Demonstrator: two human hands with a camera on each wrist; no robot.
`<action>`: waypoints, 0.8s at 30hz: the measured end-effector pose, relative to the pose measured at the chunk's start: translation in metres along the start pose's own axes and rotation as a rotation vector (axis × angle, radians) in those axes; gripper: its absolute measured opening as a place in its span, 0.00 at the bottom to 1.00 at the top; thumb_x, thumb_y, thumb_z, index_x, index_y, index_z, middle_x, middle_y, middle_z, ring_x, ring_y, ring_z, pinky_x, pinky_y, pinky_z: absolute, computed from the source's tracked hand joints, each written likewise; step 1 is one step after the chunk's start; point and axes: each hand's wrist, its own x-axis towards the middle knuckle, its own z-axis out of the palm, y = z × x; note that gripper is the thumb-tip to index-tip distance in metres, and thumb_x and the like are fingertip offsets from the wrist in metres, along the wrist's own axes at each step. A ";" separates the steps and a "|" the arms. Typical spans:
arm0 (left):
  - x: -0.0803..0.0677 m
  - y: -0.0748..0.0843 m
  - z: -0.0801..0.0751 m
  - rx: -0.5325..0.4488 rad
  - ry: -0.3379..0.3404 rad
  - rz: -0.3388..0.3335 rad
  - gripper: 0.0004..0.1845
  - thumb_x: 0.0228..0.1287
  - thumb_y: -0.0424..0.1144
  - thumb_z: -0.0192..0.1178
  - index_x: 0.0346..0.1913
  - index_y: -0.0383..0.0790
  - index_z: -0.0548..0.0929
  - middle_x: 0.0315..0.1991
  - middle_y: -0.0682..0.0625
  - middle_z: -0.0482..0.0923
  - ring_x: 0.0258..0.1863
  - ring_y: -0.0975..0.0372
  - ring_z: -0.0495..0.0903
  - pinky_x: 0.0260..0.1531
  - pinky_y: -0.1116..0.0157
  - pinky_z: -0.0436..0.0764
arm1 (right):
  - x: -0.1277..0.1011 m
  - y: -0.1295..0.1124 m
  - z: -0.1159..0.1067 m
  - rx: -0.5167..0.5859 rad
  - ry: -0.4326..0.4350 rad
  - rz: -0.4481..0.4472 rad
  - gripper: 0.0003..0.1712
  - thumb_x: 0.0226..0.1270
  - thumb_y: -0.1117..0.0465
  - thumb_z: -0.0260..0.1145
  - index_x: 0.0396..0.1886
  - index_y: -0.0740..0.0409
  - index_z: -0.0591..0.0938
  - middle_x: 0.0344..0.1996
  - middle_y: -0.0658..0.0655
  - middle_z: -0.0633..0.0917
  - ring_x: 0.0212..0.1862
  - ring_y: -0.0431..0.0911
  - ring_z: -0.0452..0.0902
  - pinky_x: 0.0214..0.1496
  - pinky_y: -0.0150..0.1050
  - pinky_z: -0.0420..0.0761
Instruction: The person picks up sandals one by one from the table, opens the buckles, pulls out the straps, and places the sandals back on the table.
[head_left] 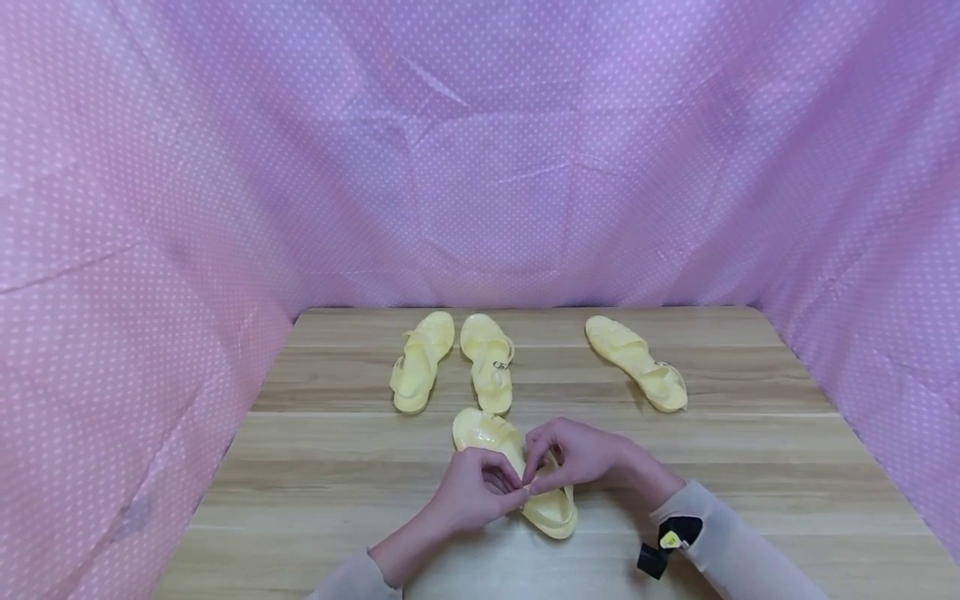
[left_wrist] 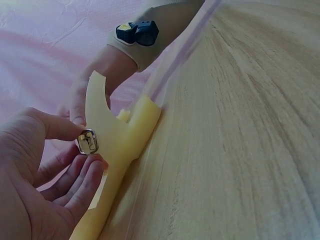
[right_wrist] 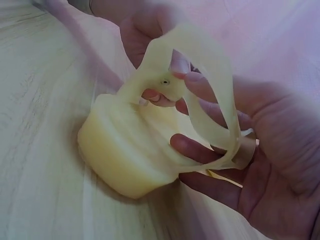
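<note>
A pale yellow jelly sandal [head_left: 478,428] lies at the middle front of the table, toe pointing away and to the left. At its left side my left hand [head_left: 480,490] pinches the small silver buckle [left_wrist: 87,142] between thumb and fingers. From the other side my right hand [head_left: 576,450] grips the ankle strap [right_wrist: 226,90], some fingers passing through the strap loop. Both hands' fingertips meet at the buckle side. The sandal's heel [right_wrist: 120,150] rests against the tabletop. The strap's free end is mostly hidden by fingers.
Behind stand two more yellow sandals, a left one [head_left: 423,358] and a buckled one [head_left: 483,342] whose heel nearly meets the held sandal's toe. Another sandal [head_left: 626,350] lies at the back right. Pink dotted cloth [head_left: 480,167] encloses the wooden table [head_left: 315,483].
</note>
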 end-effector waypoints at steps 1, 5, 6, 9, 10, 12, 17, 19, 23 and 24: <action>0.000 0.000 0.000 0.000 0.001 0.001 0.04 0.58 0.31 0.77 0.30 0.36 0.90 0.29 0.44 0.90 0.24 0.71 0.85 0.30 0.73 0.87 | 0.001 0.000 0.000 -0.003 0.000 0.003 0.07 0.67 0.55 0.79 0.39 0.51 0.94 0.29 0.59 0.83 0.33 0.46 0.77 0.40 0.25 0.75; 0.000 -0.001 0.000 0.000 0.001 -0.004 0.05 0.57 0.31 0.77 0.30 0.36 0.90 0.29 0.44 0.90 0.24 0.71 0.85 0.30 0.73 0.87 | 0.001 0.001 0.001 -0.007 -0.001 0.008 0.07 0.66 0.53 0.79 0.38 0.51 0.95 0.28 0.57 0.84 0.34 0.40 0.77 0.43 0.25 0.76; 0.000 -0.001 0.000 0.000 0.001 -0.005 0.05 0.57 0.31 0.77 0.30 0.36 0.90 0.28 0.44 0.90 0.24 0.71 0.85 0.30 0.73 0.87 | 0.001 0.001 0.001 -0.010 -0.001 0.002 0.07 0.66 0.54 0.80 0.37 0.51 0.94 0.28 0.57 0.84 0.35 0.38 0.77 0.43 0.25 0.76; 0.000 0.000 0.000 0.001 0.000 -0.006 0.05 0.57 0.32 0.77 0.29 0.36 0.90 0.28 0.45 0.90 0.24 0.71 0.85 0.29 0.73 0.87 | -0.001 0.002 0.001 -0.009 0.002 -0.009 0.06 0.65 0.56 0.80 0.37 0.52 0.94 0.30 0.55 0.86 0.36 0.35 0.77 0.44 0.26 0.77; 0.000 0.000 0.000 0.001 0.001 -0.005 0.05 0.57 0.32 0.77 0.29 0.36 0.90 0.28 0.45 0.90 0.24 0.71 0.85 0.29 0.73 0.87 | -0.001 0.002 0.000 -0.010 0.004 -0.007 0.06 0.65 0.56 0.80 0.37 0.52 0.94 0.30 0.55 0.86 0.36 0.35 0.78 0.44 0.26 0.77; 0.000 0.000 0.000 0.003 0.001 -0.005 0.05 0.57 0.32 0.77 0.30 0.36 0.90 0.28 0.45 0.90 0.24 0.70 0.85 0.29 0.73 0.87 | -0.002 0.001 0.000 -0.011 0.010 -0.002 0.06 0.65 0.56 0.80 0.37 0.52 0.94 0.30 0.55 0.86 0.35 0.37 0.78 0.42 0.25 0.76; 0.000 0.001 0.000 0.003 -0.001 -0.014 0.04 0.57 0.31 0.77 0.32 0.35 0.91 0.29 0.44 0.91 0.24 0.70 0.86 0.30 0.73 0.87 | -0.001 0.001 0.001 -0.034 0.016 0.006 0.07 0.66 0.53 0.80 0.39 0.49 0.94 0.29 0.57 0.85 0.33 0.39 0.75 0.38 0.23 0.73; 0.000 0.001 0.000 0.003 -0.001 -0.014 0.04 0.57 0.32 0.77 0.32 0.36 0.91 0.29 0.44 0.91 0.24 0.71 0.86 0.30 0.73 0.87 | 0.000 0.001 0.002 -0.033 0.016 0.007 0.07 0.66 0.53 0.80 0.39 0.49 0.95 0.29 0.57 0.85 0.33 0.37 0.74 0.39 0.23 0.73; 0.000 0.001 0.000 0.003 -0.002 -0.008 0.04 0.57 0.32 0.77 0.30 0.36 0.90 0.28 0.44 0.91 0.24 0.71 0.86 0.30 0.73 0.87 | -0.001 0.001 0.002 -0.019 0.021 -0.006 0.06 0.65 0.55 0.80 0.37 0.51 0.94 0.29 0.55 0.86 0.34 0.35 0.76 0.42 0.24 0.75; 0.000 0.001 0.000 0.003 -0.002 -0.009 0.04 0.57 0.32 0.77 0.30 0.36 0.90 0.28 0.44 0.90 0.24 0.71 0.86 0.30 0.73 0.87 | -0.001 0.001 0.002 -0.019 0.021 -0.011 0.06 0.65 0.56 0.80 0.36 0.52 0.94 0.29 0.55 0.86 0.34 0.36 0.77 0.41 0.24 0.75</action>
